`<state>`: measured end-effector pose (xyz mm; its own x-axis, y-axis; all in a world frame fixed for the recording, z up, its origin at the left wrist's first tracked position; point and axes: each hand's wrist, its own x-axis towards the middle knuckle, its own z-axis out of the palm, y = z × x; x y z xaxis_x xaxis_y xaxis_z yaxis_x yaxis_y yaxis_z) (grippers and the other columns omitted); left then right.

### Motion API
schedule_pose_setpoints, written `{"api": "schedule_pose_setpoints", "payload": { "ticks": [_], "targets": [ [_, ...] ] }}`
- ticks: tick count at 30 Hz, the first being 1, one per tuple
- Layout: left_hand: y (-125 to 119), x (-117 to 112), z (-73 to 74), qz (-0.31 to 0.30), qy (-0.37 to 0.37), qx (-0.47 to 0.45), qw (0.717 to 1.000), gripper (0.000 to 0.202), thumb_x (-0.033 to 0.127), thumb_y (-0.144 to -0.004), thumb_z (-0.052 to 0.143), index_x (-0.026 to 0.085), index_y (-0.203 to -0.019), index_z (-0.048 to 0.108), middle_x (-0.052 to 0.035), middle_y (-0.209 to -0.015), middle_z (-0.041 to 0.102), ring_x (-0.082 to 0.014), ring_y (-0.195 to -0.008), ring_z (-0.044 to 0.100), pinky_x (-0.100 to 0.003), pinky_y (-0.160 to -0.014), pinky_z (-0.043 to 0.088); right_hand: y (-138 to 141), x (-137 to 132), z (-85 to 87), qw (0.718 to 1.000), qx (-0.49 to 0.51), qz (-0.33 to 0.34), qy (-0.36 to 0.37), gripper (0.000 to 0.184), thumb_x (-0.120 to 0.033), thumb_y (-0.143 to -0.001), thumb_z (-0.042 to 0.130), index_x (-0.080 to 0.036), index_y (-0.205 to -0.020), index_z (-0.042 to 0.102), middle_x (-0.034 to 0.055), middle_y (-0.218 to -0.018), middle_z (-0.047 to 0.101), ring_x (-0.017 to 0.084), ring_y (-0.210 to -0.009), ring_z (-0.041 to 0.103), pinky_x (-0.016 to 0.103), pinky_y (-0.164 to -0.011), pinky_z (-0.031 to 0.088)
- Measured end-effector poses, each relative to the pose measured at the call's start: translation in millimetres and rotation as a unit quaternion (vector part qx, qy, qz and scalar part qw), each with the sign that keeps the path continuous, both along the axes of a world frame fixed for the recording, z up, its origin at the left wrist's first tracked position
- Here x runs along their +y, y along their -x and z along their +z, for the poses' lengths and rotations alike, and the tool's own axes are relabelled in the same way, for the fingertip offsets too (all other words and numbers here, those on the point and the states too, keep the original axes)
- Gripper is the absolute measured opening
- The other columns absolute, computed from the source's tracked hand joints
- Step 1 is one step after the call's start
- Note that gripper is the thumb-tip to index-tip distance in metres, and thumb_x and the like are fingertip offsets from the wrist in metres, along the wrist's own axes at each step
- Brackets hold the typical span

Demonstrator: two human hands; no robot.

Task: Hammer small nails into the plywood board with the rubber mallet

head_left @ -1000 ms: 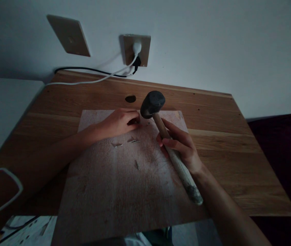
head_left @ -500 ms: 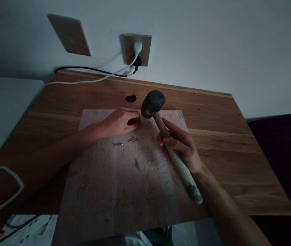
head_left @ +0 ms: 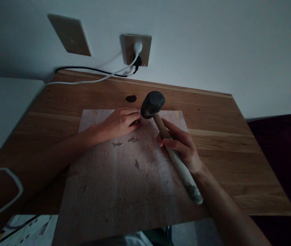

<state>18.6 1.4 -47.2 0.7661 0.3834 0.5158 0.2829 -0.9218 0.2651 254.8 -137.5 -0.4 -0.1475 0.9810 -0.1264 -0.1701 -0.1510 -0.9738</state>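
My right hand (head_left: 180,145) is wrapped round the wooden handle of a hammer (head_left: 161,126), whose dark head (head_left: 152,104) hangs just above the far part of a plywood board (head_left: 125,177). My left hand (head_left: 121,122) rests on the board right beside the hammer head, fingertips pinched together on something small that I cannot make out. Several loose nails (head_left: 117,145) lie on the board just in front of that hand, and one more nail (head_left: 137,165) lies nearer to me.
The board lies on a wooden desk (head_left: 224,143) against a white wall. A wall socket (head_left: 137,49) holds a white plug; white and black cables (head_left: 89,77) run left along the desk's back edge. A dark hole (head_left: 130,98) marks the desk. A white cable loop (head_left: 7,191) sits at the left.
The hammer head has dipped slightly toward my left fingertips, and the left fingers have closed tighter. Otherwise both hands stay in place.
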Motion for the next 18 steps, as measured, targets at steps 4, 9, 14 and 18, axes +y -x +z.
{"api": "schedule_pose_setpoints", "payload": {
  "ticks": [4,9,14,18],
  "targets": [
    [-0.4,1.2,-1.4,-0.004,0.02,-0.006,1.0,0.008,0.015,-0.102,0.065,0.017,-0.099,0.072,-0.0067,-0.099,0.076,-0.0209,-0.09,0.075,-0.032,-0.083,0.06,0.3,0.4,1.0,1.0,0.004,0.001,-0.002,0.069,-0.027,-0.085,0.076,-0.015,-0.151,0.063,-0.0051,-0.078,0.068,0.01,-0.05,0.056,0.028,-0.046,0.037],
    [-0.3,1.8,-0.3,-0.006,0.044,0.007,0.999,0.01,0.018,-0.104,0.063,0.017,-0.102,0.073,-0.0075,-0.1,0.077,-0.0219,-0.092,0.075,-0.033,-0.084,0.06,-0.5,-0.5,-0.3,1.0,0.0,0.0,-0.002,0.069,-0.027,-0.087,0.076,-0.016,-0.154,0.062,-0.005,-0.078,0.068,0.01,-0.051,0.056,0.028,-0.047,0.037],
    [-0.9,1.3,0.4,-0.016,0.047,0.002,0.999,0.012,0.017,-0.104,0.06,0.016,-0.102,0.072,-0.0084,-0.101,0.076,-0.0218,-0.092,0.075,-0.033,-0.084,0.059,-0.6,-0.3,-0.5,1.0,0.002,0.003,-0.005,0.069,-0.027,-0.087,0.076,-0.016,-0.153,0.062,-0.0046,-0.079,0.068,0.01,-0.051,0.056,0.027,-0.047,0.037],
    [-0.2,1.0,1.0,-0.015,0.065,0.003,0.998,0.012,0.017,-0.104,0.058,0.017,-0.099,0.069,-0.0068,-0.098,0.074,-0.0204,-0.089,0.073,-0.032,-0.082,0.057,-0.5,0.0,0.2,1.0,-0.005,-0.001,-0.001,0.069,-0.027,-0.086,0.076,-0.018,-0.153,0.063,-0.0045,-0.079,0.068,0.01,-0.052,0.056,0.027,-0.047,0.038]
  ]
}}
